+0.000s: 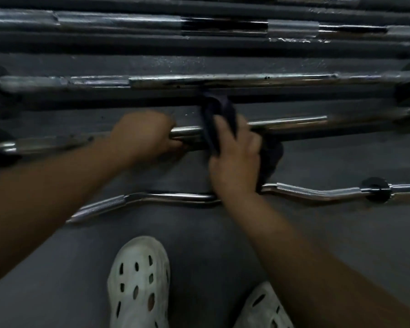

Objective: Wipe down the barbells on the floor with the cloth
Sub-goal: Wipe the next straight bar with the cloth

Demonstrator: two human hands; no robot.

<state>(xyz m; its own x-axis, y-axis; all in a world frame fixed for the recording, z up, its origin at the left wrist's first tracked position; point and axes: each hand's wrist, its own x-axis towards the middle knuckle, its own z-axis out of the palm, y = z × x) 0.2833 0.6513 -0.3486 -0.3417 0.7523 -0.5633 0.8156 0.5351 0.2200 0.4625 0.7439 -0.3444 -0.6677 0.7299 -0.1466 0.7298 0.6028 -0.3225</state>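
Right grip [234, 162] bunching dark cloth [219, 112], smooth chrome barbell [287, 121]

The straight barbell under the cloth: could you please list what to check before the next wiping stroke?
1. The left hand grips the straight barbell: ok.
2. The right hand holds the cloth: ok.
3. The cloth lies over the straight barbell: ok.
4. Nothing rests on the straight barbell to the right of the cloth: ok.
5. Grime left on the straight barbell: cannot tell, the picture is blurred.
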